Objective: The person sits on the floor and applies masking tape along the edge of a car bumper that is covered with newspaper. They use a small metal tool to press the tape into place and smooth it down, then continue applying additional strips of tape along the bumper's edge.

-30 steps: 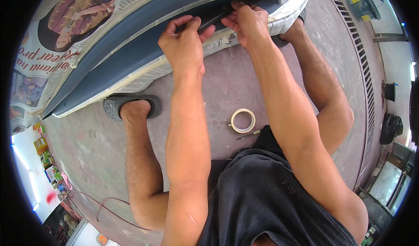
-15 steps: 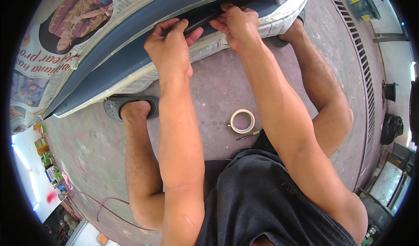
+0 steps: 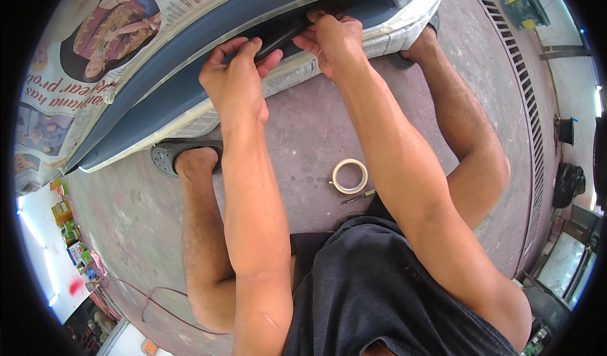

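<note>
Ahead of me is a blue-grey vehicle panel (image 3: 148, 112), likely a bumper or sill, with newspaper (image 3: 190, 122) and pale masking tape along its lower edge. A long black strip (image 3: 282, 38) runs between my two hands at the panel's recess. My left hand (image 3: 237, 84) pinches its near-left end between thumb and fingers. Its other end is in the fingers of my right hand (image 3: 335, 43), which curl against the panel and partly hide it. On the floor between my legs lie a roll of masking tape (image 3: 335, 176) and a slim cutter knife (image 3: 358, 196).
More newspaper sheets (image 3: 120, 14) cover the surface at upper left. My feet, in grey clogs (image 3: 165, 160), flank the work. A slotted floor drain (image 3: 528, 84) runs down the right side. A reddish hose (image 3: 148, 296) lies at lower left, and small coloured boxes (image 3: 61, 210) line the left wall.
Both hands have shifted slightly left along the panel, the black strip still between them. The tape roll and knife have not moved.
</note>
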Available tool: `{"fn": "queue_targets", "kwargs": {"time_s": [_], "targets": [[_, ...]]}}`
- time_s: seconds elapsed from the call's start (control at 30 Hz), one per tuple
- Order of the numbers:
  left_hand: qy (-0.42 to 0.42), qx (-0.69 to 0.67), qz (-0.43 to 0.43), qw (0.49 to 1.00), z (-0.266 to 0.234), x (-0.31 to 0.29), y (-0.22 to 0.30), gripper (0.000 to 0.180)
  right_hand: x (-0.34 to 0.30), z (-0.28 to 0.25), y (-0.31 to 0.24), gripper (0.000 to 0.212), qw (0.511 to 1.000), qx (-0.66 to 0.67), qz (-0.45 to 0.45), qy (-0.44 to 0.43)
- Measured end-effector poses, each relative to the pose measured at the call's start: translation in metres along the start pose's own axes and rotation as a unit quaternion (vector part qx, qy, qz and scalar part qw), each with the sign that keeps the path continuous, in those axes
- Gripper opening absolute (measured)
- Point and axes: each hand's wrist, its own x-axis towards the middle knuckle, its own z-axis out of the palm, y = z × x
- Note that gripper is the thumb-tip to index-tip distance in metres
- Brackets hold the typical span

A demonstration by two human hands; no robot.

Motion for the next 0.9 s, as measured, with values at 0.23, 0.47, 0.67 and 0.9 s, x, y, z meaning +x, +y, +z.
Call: {"fn": "queue_targets", "kwargs": {"time_s": [0.23,0.47,0.67,0.9], "targets": [[0.0,0.006,-0.003,1.0,-0.009,-0.026,0.004,0.019,-0.017,-0.008,-0.006,0.022,0.999,-0.004,0.04,-0.032],[-0.06,-0.02,-0.011,0.998,0.012,-0.02,-0.018,0.022,-0.003,-0.03,-0.007,0.02,0.999,0.007,-0.035,0.014],[-0.072,-0.017,-0.031,0.997,0.033,-0.013,-0.023,0.019,0.014,-0.038,-0.018,0.022,0.997,-0.019,-0.063,0.045],[-0.076,-0.014,-0.033,0.996,0.04,-0.006,-0.028,0.019,0.023,-0.041,-0.02,0.023,0.997,-0.022,-0.064,0.026]]}}
